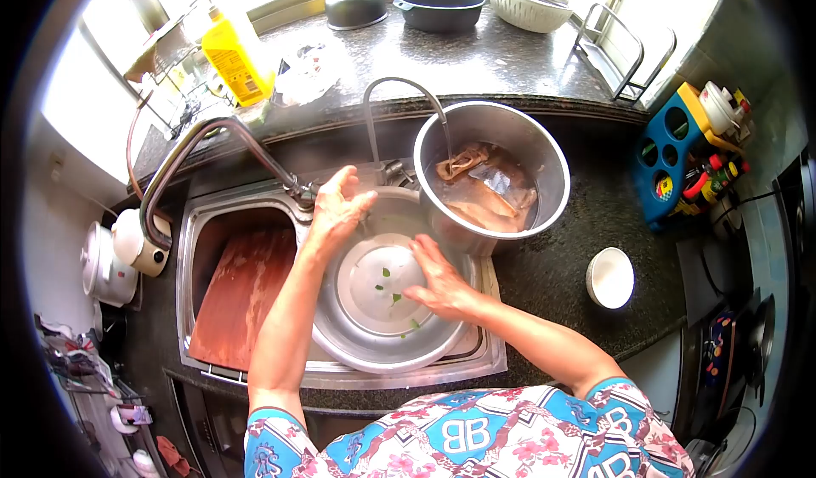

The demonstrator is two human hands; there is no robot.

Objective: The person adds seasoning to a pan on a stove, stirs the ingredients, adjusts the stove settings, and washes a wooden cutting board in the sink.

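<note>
A wide metal basin [387, 352] sits in the right-hand sink, holding water with several small green leaf pieces [395, 299] in it. Over the basin's far left side is my left hand [338, 210], empty, with thumb and fingers apart, close to the tap base [302, 191]. My right hand [439, 281] hovers above the basin's right half, fingers spread and holding nothing. Just beyond it stands a large metal pot [552, 159] containing meat-like brown pieces [486, 204] in liquid. A thin curved spout [408, 81] reaches into that pot.
A reddish cutting board [242, 299] leans in the left sink. The main tap [204, 130] arches over that side. To the right are a white bowl [610, 277] and a blue bottle rack [659, 159]. A yellow bottle [235, 57] and dark pans [440, 7] stand on the ledge.
</note>
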